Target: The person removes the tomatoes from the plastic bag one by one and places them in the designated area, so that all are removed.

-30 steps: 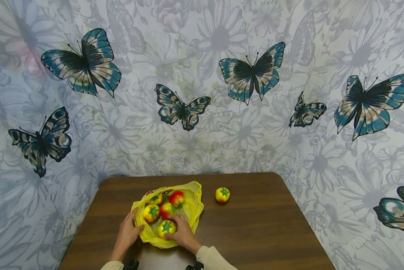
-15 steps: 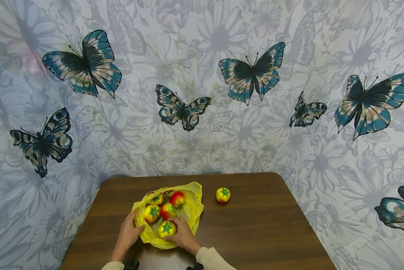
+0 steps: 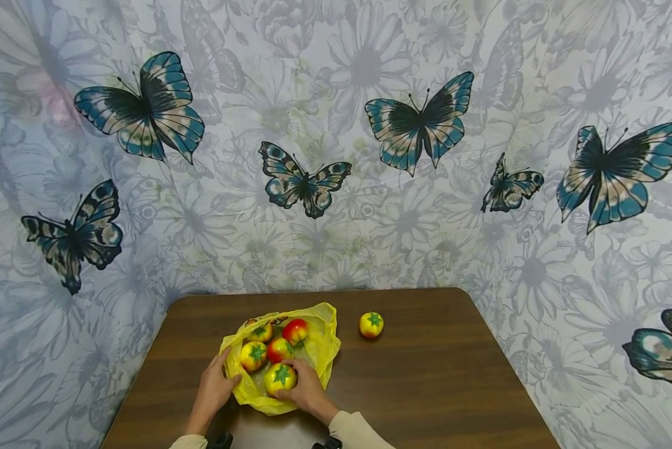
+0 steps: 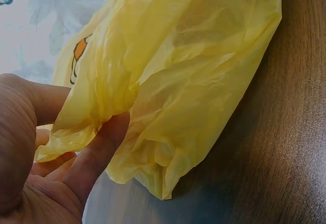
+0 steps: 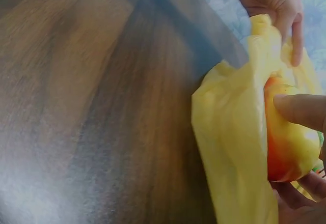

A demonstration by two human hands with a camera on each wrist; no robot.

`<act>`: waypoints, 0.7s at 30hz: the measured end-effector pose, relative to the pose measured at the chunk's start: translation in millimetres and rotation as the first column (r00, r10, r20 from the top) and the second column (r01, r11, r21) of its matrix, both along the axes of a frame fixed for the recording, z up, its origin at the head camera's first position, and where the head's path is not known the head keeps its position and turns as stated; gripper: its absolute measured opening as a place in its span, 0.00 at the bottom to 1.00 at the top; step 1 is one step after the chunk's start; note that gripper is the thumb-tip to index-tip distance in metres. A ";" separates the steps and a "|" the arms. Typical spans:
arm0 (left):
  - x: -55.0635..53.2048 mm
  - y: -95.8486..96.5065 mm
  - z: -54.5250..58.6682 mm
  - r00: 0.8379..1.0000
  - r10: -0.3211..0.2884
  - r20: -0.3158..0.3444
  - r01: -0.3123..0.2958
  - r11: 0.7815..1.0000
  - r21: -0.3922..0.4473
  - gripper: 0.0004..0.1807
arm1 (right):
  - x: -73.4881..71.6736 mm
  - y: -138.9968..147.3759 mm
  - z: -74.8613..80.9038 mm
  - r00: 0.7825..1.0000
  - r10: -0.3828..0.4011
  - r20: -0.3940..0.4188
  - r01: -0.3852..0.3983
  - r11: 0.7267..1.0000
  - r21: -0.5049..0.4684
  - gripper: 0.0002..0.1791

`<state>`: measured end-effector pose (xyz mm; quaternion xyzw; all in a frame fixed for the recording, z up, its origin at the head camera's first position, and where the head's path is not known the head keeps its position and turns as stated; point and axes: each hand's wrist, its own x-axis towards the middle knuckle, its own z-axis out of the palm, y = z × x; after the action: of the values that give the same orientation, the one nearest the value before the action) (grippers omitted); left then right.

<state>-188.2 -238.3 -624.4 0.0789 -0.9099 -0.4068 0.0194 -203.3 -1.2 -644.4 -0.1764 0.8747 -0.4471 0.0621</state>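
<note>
While left hand, partly hidden by plastic, pinches yellow plastic bag at left rim, four red-yellow fruits sit inside; right hand grips front fruit in bag, partly covering it; lone fruit farther right on table.

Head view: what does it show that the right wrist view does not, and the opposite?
Only the head view shows the loose fruit lying outside the yellow bag. Only the right wrist view shows the broad red side of the held fruit. Both show the right hand holding that fruit, the left hand at the bag's edge, and the brown table.
</note>
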 end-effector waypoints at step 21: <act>0.1 -0.4 -3.9 1.000 0.009 0.001 -0.009 1.000 0.003 0.42 | 6.7 5.3 36.8 0.999 0.036 0.009 -0.034 0.977 -0.212 0.35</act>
<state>-188.1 -238.6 -628.3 0.0831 -0.9088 -0.4082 0.0205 -196.5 4.1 -607.6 -0.1944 0.8186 -0.5375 0.0566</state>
